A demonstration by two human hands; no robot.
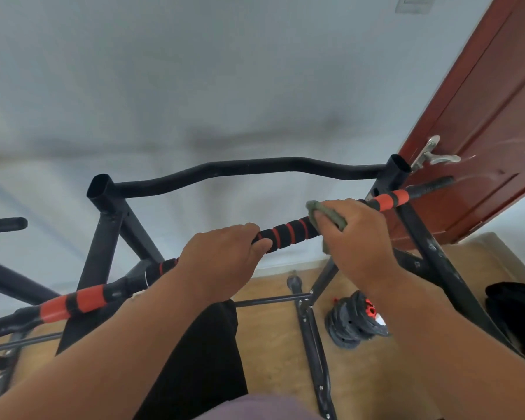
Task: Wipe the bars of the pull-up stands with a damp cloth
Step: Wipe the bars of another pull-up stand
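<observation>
Gripping bar (282,233): left hand (222,262); right hand (355,237) clasps cloth (331,215).

Soft even daylight, slight motion blur, edges bent by wide-angle distortion.

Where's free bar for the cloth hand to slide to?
Free: foam grip between left hand and right hand holding the cloth; also the orange band toward the door. Crowded: left of centre, under the left hand.

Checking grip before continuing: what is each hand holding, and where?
Left hand grips the padded bar mid-length; right hand holds the green cloth wrapped against it.
</observation>
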